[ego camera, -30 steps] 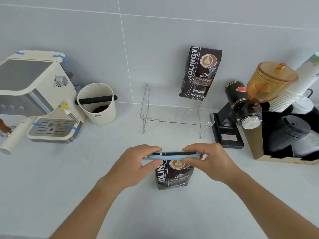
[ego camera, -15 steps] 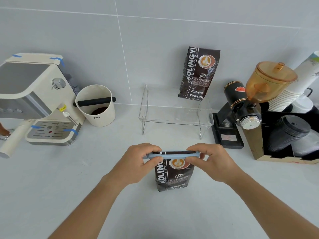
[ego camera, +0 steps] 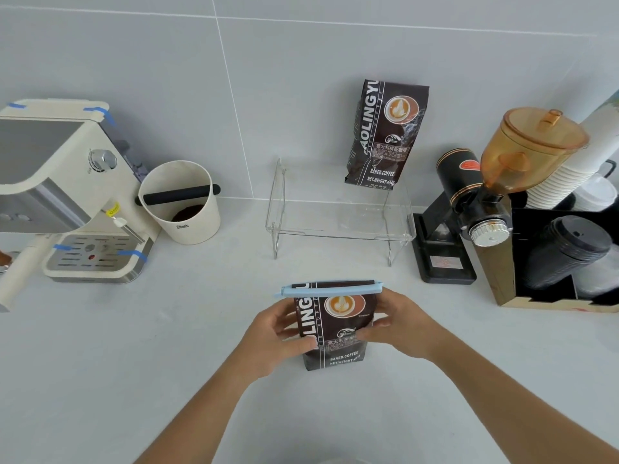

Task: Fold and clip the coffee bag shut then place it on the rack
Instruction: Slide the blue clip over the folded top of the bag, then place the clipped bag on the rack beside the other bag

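A dark brown coffee bag [ego camera: 335, 333] stands upright on the white counter in front of me. Its folded top is held shut by a long light-blue clip [ego camera: 330, 289] lying across it. My left hand [ego camera: 274, 333] grips the bag's left side and my right hand [ego camera: 398, 324] grips its right side, both below the clip. Behind it stands the clear acrylic rack [ego camera: 338, 222], with a second identical coffee bag [ego camera: 385, 135] upright on its back right part, against the wall.
A cream espresso machine [ego camera: 63, 195] stands at the left, with a cream knock box [ego camera: 182, 202] beside it. A black grinder with an amber hopper [ego camera: 485, 195] stands right of the rack. A box with stacked paper cups and black lids [ego camera: 566, 249] fills the far right.
Both hands have slid down from the ends of the blue clip to the sides of the bag. The clip stays across the folded top.
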The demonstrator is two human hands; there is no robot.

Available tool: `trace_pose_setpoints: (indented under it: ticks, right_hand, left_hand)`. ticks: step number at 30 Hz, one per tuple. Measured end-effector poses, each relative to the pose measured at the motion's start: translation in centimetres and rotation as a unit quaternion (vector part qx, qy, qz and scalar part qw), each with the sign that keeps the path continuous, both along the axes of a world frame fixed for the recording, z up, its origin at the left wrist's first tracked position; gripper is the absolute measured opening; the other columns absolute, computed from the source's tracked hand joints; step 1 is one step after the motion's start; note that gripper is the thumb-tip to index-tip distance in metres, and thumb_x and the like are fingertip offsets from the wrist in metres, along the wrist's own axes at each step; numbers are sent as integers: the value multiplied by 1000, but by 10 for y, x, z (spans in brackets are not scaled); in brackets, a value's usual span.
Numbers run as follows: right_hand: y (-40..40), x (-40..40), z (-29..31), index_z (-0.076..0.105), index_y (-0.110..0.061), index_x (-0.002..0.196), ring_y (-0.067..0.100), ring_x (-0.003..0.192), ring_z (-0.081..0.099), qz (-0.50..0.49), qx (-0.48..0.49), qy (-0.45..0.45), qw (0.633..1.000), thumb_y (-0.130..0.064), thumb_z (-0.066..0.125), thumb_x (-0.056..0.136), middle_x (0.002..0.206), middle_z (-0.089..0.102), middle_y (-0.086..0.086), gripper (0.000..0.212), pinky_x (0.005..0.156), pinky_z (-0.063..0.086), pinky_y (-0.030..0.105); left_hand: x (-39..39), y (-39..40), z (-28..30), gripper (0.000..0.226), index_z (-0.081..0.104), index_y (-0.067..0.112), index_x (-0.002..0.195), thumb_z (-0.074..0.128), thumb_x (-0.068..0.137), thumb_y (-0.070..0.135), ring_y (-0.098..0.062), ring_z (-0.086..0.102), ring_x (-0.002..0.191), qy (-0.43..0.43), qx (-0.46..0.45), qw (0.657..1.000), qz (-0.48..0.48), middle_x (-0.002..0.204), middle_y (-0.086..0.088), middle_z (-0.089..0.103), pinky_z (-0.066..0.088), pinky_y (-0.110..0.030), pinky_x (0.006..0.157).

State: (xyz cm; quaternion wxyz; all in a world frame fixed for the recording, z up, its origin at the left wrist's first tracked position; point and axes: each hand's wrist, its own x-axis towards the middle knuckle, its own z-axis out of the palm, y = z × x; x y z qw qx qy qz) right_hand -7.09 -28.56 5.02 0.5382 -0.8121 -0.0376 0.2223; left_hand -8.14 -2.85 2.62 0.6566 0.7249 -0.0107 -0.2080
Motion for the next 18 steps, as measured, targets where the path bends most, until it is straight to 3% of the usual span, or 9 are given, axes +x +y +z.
trace_pose_setpoints:
  ticks: [4, 13, 18]
  right_hand:
    - [-3, -1, -20, 50, -46, 122, 15, 115, 58, 4, -7, 39, 999, -22, 81, 61, 122, 65, -14, 72, 90, 53, 53]
    - [-5, -14, -47, 48, -40, 130, 15, 111, 63, -30, 5, 67, 997, -18, 79, 70, 119, 68, -3, 71, 100, 49, 47]
    - [-2, -15, -44, 48, -37, 131, 19, 111, 62, -37, 8, 49, 998, -19, 78, 72, 120, 68, -1, 68, 103, 46, 48]
  left_hand:
    - [-7, -6, -19, 79, 53, 22, 127, 85, 55, 11, -16, 60, 118, 27, -4, 999, 17, 124, 3, 66, 51, -39, 97]
    - [-13, -13, -39, 58, 53, 16, 130, 71, 78, -3, -10, 64, 111, 64, -6, 997, 35, 126, 3, 66, 52, -18, 85]
    - [-12, -14, -36, 53, 55, 13, 127, 68, 79, -7, -10, 66, 107, 64, -29, 996, 47, 122, 2, 69, 52, -19, 84]
